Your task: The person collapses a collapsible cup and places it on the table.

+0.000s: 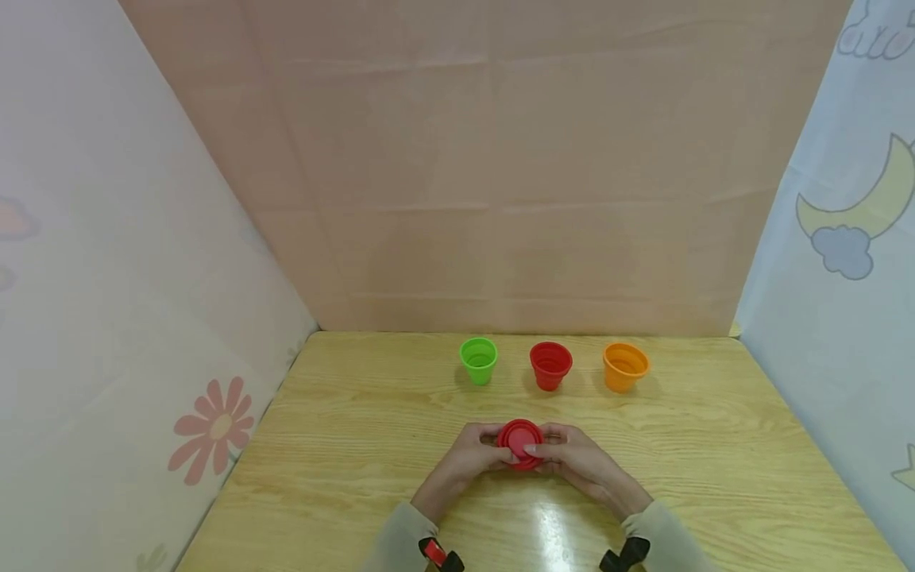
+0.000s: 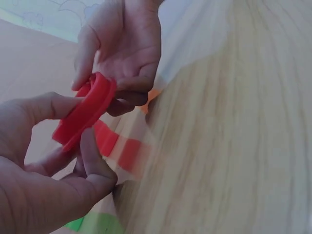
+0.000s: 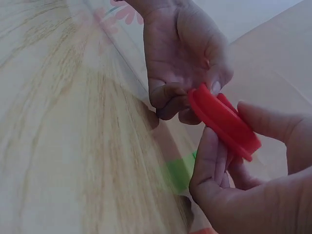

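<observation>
A red collapsible cup (image 1: 520, 437), folded flat into rings, is held between both hands over the near middle of the table. My left hand (image 1: 468, 457) pinches its left side, thumb on the upper face and fingers beneath. From the right, my right hand (image 1: 586, 462) grips the opposite edge, its thumb reaching over the rings. In the left wrist view the flattened cup (image 2: 87, 112) appears tilted, edge on, between the fingers of both hands. The right wrist view shows the cup (image 3: 224, 124) as a thick disc with a protruding rim.
Behind the hands, a green cup (image 1: 478, 361), another red cup (image 1: 550, 367) and an orange cup (image 1: 625, 368) stand expanded in a row, mouths up. They are on the wooden table (image 1: 343, 453). A brown backdrop (image 1: 486, 175) rises at the back, with patterned white sheets on both sides.
</observation>
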`<action>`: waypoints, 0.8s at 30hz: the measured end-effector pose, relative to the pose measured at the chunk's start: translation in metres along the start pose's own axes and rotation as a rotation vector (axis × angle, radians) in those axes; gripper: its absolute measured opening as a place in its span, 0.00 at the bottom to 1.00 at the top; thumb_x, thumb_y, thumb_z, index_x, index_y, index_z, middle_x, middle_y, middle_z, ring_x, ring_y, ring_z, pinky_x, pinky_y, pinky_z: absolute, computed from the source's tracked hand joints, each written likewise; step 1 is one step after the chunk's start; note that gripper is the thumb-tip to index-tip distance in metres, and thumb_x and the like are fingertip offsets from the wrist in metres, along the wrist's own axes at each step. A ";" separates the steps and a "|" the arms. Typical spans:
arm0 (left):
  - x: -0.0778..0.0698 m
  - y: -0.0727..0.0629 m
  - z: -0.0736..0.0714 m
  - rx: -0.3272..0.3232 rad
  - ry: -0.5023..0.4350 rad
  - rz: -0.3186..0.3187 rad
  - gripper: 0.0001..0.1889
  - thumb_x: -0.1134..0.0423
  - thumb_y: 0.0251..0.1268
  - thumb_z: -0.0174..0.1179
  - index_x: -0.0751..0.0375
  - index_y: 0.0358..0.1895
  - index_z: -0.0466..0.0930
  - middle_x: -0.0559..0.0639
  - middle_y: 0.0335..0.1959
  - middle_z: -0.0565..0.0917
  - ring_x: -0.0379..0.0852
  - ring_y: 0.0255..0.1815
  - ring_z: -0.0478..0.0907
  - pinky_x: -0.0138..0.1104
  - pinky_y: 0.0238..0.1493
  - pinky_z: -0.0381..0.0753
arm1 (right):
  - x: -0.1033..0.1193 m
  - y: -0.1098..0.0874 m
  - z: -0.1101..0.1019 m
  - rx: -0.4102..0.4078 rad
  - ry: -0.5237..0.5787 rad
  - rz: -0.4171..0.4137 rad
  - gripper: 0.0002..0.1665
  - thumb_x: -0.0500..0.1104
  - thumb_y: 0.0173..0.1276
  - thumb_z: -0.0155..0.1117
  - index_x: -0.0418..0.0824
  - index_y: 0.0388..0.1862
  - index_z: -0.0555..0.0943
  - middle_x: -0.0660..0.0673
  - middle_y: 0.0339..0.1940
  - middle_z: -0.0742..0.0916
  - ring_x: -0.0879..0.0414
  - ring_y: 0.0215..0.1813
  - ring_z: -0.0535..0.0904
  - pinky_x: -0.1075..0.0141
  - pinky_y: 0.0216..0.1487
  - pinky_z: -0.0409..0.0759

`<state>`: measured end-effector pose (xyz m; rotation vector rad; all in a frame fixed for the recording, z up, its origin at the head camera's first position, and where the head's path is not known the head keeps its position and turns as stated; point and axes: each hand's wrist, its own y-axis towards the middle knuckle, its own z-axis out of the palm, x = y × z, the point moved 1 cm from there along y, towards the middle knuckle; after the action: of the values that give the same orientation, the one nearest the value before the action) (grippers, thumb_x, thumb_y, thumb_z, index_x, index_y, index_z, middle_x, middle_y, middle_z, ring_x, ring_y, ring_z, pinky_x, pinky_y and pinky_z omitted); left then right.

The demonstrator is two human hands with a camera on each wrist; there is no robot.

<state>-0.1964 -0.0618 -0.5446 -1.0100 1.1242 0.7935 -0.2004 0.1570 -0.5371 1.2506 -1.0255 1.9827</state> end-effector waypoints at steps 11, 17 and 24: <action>-0.006 -0.004 -0.006 0.080 0.045 -0.021 0.19 0.69 0.67 0.70 0.68 0.60 0.85 0.57 0.50 0.89 0.41 0.43 0.87 0.32 0.47 0.90 | 0.003 -0.006 -0.004 -0.015 0.012 0.004 0.12 0.38 0.77 0.65 0.35 0.55 0.81 0.50 0.48 0.89 0.59 0.46 0.87 0.66 0.52 0.90; -0.006 -0.004 -0.005 0.004 -0.015 -0.069 0.18 0.68 0.70 0.69 0.72 0.60 0.84 0.58 0.49 0.90 0.41 0.38 0.88 0.33 0.45 0.92 | 0.003 -0.007 -0.004 -0.043 0.049 0.027 0.10 0.39 0.77 0.65 0.37 0.53 0.81 0.50 0.45 0.90 0.60 0.42 0.87 0.68 0.48 0.90; -0.007 -0.005 -0.006 0.009 -0.004 -0.054 0.17 0.68 0.71 0.66 0.70 0.60 0.84 0.59 0.53 0.90 0.42 0.41 0.88 0.33 0.46 0.92 | 0.004 -0.009 -0.005 -0.054 0.031 0.008 0.20 0.37 0.75 0.65 0.28 0.61 0.79 0.48 0.48 0.90 0.57 0.45 0.89 0.66 0.49 0.91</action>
<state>-0.1957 -0.0695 -0.5375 -1.0264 1.0914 0.7463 -0.1967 0.1660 -0.5323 1.1850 -1.0637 1.9612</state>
